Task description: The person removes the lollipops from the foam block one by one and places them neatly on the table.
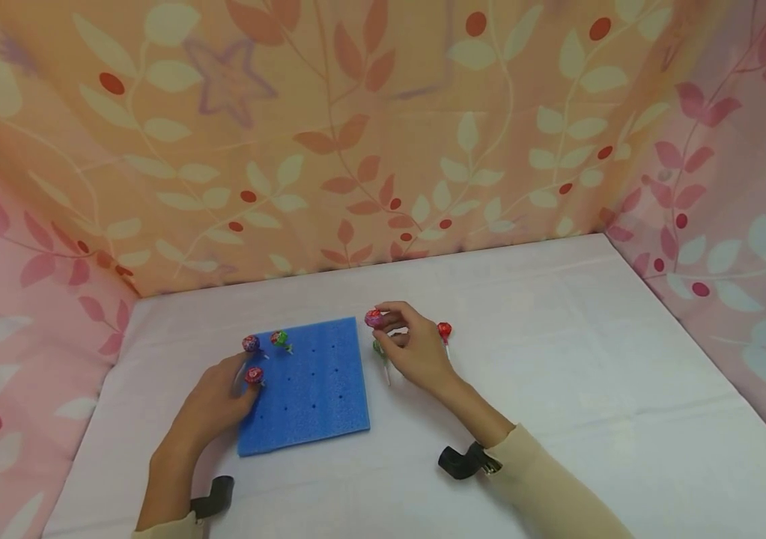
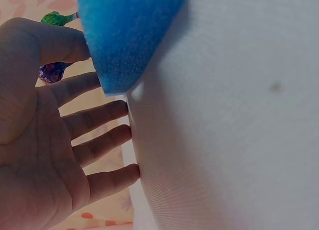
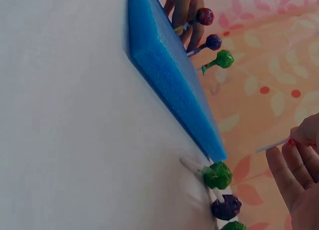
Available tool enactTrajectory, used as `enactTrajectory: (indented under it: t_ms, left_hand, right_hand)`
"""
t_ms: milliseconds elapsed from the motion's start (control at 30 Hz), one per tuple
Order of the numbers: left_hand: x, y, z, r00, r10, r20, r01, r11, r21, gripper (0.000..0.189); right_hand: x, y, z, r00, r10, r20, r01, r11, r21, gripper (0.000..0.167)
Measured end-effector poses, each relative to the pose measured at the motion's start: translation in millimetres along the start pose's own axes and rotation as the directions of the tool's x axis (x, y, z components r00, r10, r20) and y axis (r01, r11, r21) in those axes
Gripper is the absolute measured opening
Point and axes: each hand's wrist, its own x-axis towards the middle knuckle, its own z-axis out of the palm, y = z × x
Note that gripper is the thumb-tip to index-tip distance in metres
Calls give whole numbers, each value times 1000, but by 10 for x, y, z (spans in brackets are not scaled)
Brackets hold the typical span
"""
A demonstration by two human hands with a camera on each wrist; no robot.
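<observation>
Left fingers [image 2: 97, 118] spread at blue foam [image 1: 322, 385] edge, right fingers [image 3: 283, 172] pinching lollipop [image 1: 373, 319] near opposite edge

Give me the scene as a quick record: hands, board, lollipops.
Left hand: at the left edge of the blue foam board, touching it
Right hand: holding a held lollipop clear of the board
In board: purple lollipop, green lollipop, red lollipop
Bare holes: several
On white table: loose green lollipop, loose purple lollipop, loose red lollipop; possibly more
</observation>
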Motion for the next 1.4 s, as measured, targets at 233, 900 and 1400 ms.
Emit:
enactTrajectory:
  t_ms: [233,900,1400]
  left_hand:
    - [-29,-7,-1,1000,-10,2,10,1000,6,68]
    - [21,-46,15,998,53,-36,-53,999,-3,66]
    - [-5,-4,-21,1000,26,-8,-26,1000,-6,68]
  right_hand:
    - [-87,-4,-162,1000,-8,-21,7,999,-46,41]
    - [-250,103,-685,992,53,-117,-64,994,-92,41]
    - [-240,211,-929,987,92,-131,-122,963,-242,37]
